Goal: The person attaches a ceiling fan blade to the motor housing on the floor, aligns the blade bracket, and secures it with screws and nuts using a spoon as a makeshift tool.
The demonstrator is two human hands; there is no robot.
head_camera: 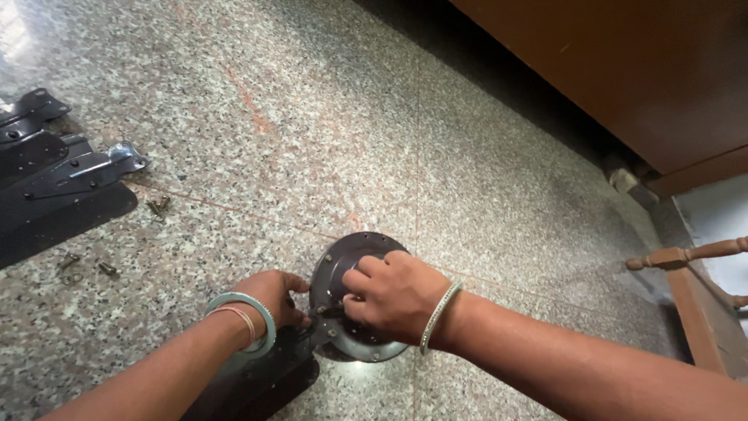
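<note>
The round dark metal housing (354, 265), disc-shaped with small screws around its rim, is seen standing on edge on the speckled granite floor (312, 117), low in the middle of the view. A black blade (257, 382) is attached at its lower left and extends toward the bottom edge of the view.

The right hand (393, 296) is laid over the face of the housing, its fingers curled and closed against the metal near the left rim. The left hand (273, 300) is placed just beside the housing on its left; its fingertips are pressed together at the point where blade and housing meet. Whether a small part is pinched there cannot be told. A pale green bangle (261, 312) is worn on the left wrist, and a thin light bangle (438, 316) on the right.

Further black blades with grey metal brackets (54, 183) are noted at the left edge, well apart from the hands. Loose screws (158, 206) are scattered beside them. A brown wooden panel (623, 70) is recorded at upper right, and a turned wooden rail (686, 254) at the right edge. No labels or packages are visible.
</note>
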